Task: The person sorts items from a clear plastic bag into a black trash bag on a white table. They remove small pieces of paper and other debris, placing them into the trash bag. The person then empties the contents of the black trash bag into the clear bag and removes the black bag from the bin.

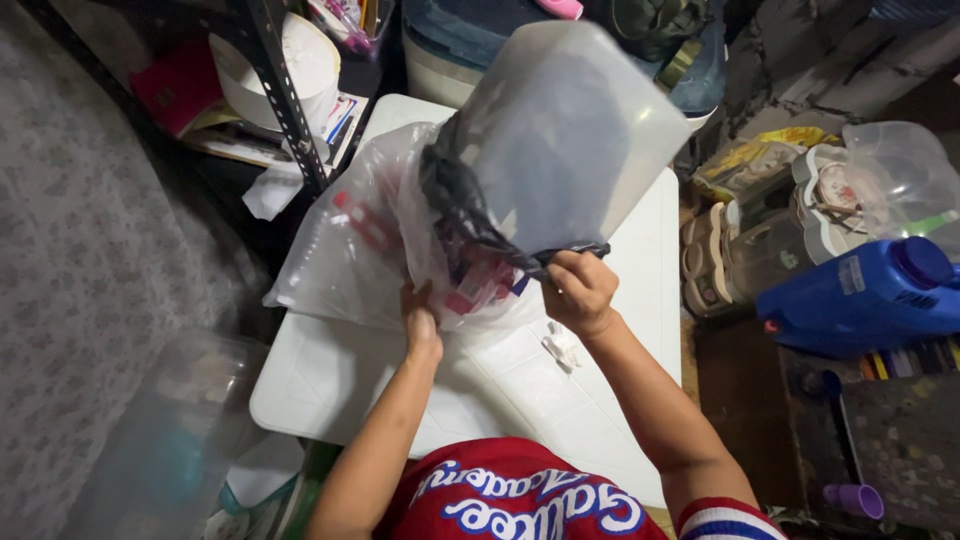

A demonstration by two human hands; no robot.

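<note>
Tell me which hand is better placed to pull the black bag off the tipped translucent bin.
Right, most likely. The right hand already pinches the black bag at the bin mouth. The left hand sits lower, against the clear plastic bag, away from the black edge.

left fingers (418,300) hidden behind the clear bag (345,250).

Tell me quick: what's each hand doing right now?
Left hand: closed, gripping the clear plastic bag.
Right hand: closed, fingers pinching the black bag at the translucent bin.
</note>
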